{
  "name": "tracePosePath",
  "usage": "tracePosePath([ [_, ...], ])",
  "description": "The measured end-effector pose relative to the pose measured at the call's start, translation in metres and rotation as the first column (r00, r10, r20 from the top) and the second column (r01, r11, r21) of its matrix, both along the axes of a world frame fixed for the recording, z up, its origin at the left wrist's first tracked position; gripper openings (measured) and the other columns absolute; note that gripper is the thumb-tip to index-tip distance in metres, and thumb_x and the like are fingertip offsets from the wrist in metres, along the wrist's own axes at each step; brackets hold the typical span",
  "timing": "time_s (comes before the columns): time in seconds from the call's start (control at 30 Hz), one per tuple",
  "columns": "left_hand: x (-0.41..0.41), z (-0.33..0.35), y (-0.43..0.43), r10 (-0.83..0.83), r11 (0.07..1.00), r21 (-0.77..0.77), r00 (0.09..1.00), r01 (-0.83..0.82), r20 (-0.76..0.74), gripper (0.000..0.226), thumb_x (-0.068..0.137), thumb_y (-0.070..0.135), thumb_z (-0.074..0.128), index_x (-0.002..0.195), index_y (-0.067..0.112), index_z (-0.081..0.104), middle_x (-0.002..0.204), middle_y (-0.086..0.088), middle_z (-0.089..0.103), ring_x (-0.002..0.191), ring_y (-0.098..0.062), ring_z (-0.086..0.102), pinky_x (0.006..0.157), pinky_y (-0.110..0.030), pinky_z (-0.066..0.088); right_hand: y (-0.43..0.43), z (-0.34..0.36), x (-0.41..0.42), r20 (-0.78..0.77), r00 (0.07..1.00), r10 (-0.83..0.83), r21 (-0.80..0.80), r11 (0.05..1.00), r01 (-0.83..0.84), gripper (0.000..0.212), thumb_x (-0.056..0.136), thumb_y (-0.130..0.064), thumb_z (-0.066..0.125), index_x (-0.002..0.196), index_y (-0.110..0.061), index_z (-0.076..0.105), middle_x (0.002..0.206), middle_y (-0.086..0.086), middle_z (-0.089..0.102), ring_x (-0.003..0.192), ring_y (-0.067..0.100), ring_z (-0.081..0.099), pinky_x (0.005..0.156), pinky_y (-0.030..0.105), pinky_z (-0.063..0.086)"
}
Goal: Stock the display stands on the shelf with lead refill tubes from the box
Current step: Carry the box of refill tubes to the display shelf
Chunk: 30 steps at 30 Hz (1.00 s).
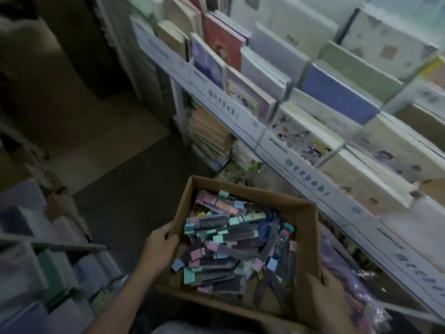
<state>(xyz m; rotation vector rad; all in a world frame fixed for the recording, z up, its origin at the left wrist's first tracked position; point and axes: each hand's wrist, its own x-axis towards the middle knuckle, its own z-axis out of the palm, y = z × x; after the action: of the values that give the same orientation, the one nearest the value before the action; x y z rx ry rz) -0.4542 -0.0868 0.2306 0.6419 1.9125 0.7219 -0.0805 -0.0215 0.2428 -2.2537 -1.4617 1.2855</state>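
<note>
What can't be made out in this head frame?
Head view:
- Display stands: none identifiable; shelf motion-blurred, only notebooks recognisable.
- Lead refill tubes: label print too small, blurred.
- Box floor: buried under tubes.
- Right hand: fingertips hidden by box corner; forearm cut by bottom edge.

Your left hand and your right hand are both bare, and both forearms are bare up to the lower edge of the view. Between the arms, at the very bottom, a small part of pale grey clothing shows; it is too blurred to tell more.
</note>
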Motion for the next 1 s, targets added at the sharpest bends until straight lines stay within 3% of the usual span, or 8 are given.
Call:
tracePosePath([
  [0.13,-0.068,0.013,0.003,0.185,0.983,0.029,0.982,-0.184,-0.038,0.038,0.095,0.007,0.054,0.096,0.041,0.071,0.075,0.011,0.074,0.065,-0.005,0.070,0.048,-0.019,0.048,0.049,0.010,-0.088,-0.016,0.995,0.100,0.028,0.995,-0.100,0.008,0.096,-0.014,0.061,0.099,-0.015,0.068,0.079,-0.003,0.071,0.070,0.012,0.066,0.058,0.024,0.046],
  [0.33,-0.158,0.023,0.004,0.400,0.916,0.047,0.916,-0.399,-0.021,0.022,0.095,0.013,0.055,0.092,0.023,0.074,0.084,-0.004,0.077,0.072,-0.017,0.074,0.059,-0.033,0.056,0.129,0.011,-0.218,-0.040,0.978,0.204,0.010,0.979,-0.204,0.017,0.092,-0.013,0.058,0.083,-0.022,0.069,0.074,0.004,0.071,0.074,0.025,0.067,0.068,0.042,0.054],
  [0.63,-0.306,0.034,0.048,0.616,0.786,0.075,0.787,-0.614,-0.016,0.023,0.101,0.008,0.053,0.088,0.012,0.071,0.072,-0.001,0.076,0.060,-0.013,0.072,0.047,-0.019,0.048,0.261,0.009,-0.423,-0.067,0.897,0.437,0.054,0.899,-0.434,0.018,0.093,-0.016,0.060,0.084,-0.026,0.073,0.066,-0.010,0.072,0.073,0.018,0.070,0.064,0.034,0.055],
  [0.8,-0.394,0.048,0.077,0.716,0.696,0.095,0.698,-0.711,-0.026,0.020,0.101,0.008,0.055,0.091,0.005,0.072,0.073,-0.009,0.074,0.064,-0.020,0.072,0.051,-0.024,0.049,0.323,0.025,-0.544,-0.044,0.838,0.544,0.095,0.837,-0.539,0.019,0.093,-0.015,0.062,0.077,-0.023,0.070,0.061,-0.015,0.067,0.066,0.020,0.066,0.056,0.031,0.049],
  [0.87,-0.430,0.050,0.088,0.741,0.669,0.105,0.671,-0.735,-0.027,0.020,0.101,0.010,0.056,0.089,0.008,0.072,0.074,-0.010,0.075,0.064,-0.022,0.073,0.050,-0.026,0.049,0.343,0.031,-0.591,-0.044,0.818,0.574,0.096,0.817,-0.569,0.019,0.094,-0.017,0.062,0.077,-0.023,0.070,0.061,-0.014,0.068,0.068,0.021,0.067,0.059,0.033,0.053],
  [1.0,-0.509,0.045,0.114,0.771,0.636,0.118,0.636,-0.763,-0.045,0.021,0.101,0.016,0.056,0.089,0.019,0.073,0.074,0.003,0.076,0.061,-0.010,0.072,0.047,-0.020,0.049,0.377,0.040,-0.686,-0.049,0.760,0.648,0.085,0.761,-0.643,0.020,0.096,-0.017,0.060,0.081,-0.025,0.071,0.065,-0.015,0.071,0.072,0.018,0.069,0.065,0.034,0.055],
])
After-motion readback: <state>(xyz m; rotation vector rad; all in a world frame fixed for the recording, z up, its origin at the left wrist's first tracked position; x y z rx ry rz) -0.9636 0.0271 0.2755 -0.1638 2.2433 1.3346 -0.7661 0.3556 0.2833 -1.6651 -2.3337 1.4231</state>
